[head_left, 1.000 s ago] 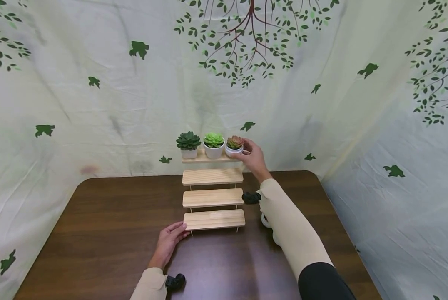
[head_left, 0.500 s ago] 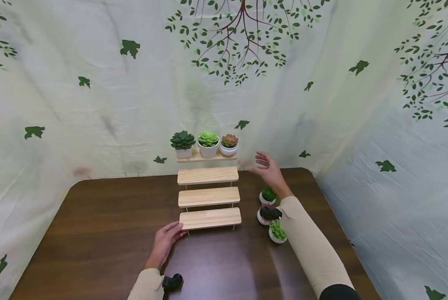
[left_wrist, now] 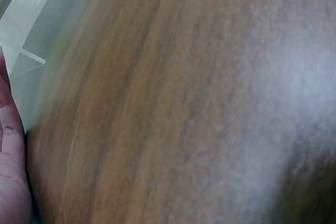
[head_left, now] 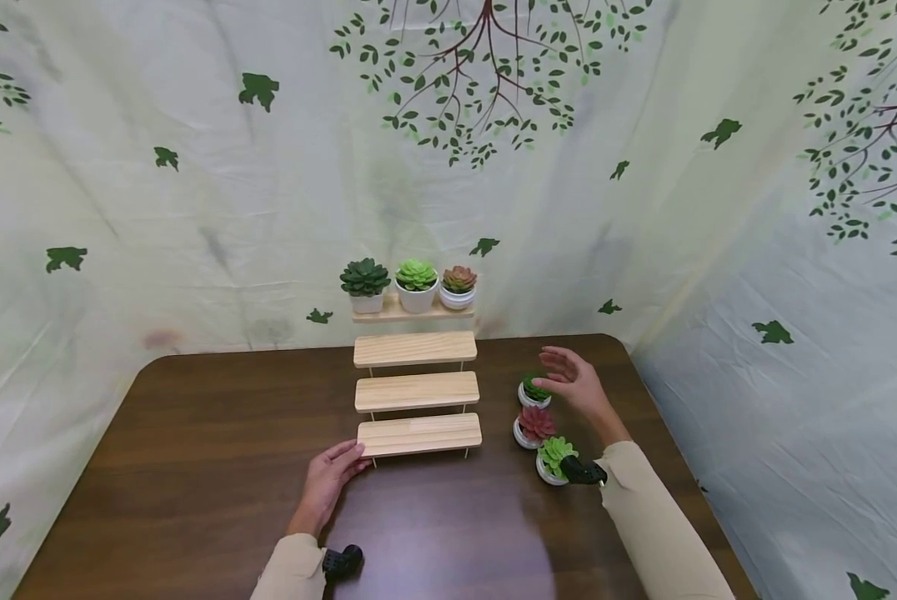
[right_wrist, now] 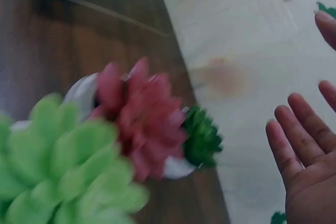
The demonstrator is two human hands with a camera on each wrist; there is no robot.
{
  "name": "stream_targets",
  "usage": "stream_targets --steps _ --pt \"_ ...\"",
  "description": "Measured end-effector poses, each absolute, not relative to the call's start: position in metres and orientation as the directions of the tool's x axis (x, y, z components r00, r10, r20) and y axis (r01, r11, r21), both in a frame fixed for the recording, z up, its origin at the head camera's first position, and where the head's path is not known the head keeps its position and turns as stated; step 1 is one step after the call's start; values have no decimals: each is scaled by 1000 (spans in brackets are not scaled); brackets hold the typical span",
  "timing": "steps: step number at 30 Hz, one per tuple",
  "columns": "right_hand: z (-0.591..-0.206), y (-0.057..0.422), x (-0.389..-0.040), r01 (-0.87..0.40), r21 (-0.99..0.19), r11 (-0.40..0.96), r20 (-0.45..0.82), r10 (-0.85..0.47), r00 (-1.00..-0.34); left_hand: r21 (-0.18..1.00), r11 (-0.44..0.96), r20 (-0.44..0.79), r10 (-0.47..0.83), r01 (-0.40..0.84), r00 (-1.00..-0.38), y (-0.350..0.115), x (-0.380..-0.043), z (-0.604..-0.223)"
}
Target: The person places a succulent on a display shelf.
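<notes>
A four-step wooden display stand [head_left: 418, 434] stands on the table. My left hand [head_left: 324, 486] holds the left end of its lowest step, thumb at the edge and fingers beneath. In the left wrist view, only part of my left hand [left_wrist: 11, 166] shows, beside a clear piece. My right hand [head_left: 574, 385] is empty with fingers spread, over the right side of a potted dark green succulent [head_left: 533, 390]. Nearer me are a red succulent [head_left: 537, 423] and a light green succulent [head_left: 556, 455], both in white pots. In the right wrist view, the red succulent [right_wrist: 144, 119] sits mid-row.
On the stand's top step are a dark green succulent [head_left: 366, 279], a bright green succulent [head_left: 416, 277] and a reddish succulent [head_left: 459, 282], all in white pots. A leaf-printed white cloth [head_left: 283, 208] hangs behind the brown table [head_left: 216, 467].
My right hand has let go of the reddish succulent on the top step. It has moved right and toward me, to the row of pots. My left hand stays at the lowest step.
</notes>
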State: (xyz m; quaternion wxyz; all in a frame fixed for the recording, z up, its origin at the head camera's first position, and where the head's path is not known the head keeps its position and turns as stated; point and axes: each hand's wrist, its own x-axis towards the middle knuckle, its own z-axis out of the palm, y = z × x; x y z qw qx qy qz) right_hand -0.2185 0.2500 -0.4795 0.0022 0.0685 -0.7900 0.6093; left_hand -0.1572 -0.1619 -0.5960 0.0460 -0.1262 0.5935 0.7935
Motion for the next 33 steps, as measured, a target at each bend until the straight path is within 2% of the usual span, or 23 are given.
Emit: stream_targets --steps 18,23,33 --pt "-543 296 -164 -226 -969 97 193 -267 -944 923 -304 -269 -75 -235 -960 -163 -160 -594" --pt "-556 303 -151 -196 -976 94 159 -308 -938 924 -309 -261 -77 -226 -962 -164 -159 -594" --pt "-576 299 -130 -64 -976 209 -6 -319 -948 914 -322 -276 -54 -245 -960 -162 -158 -593"
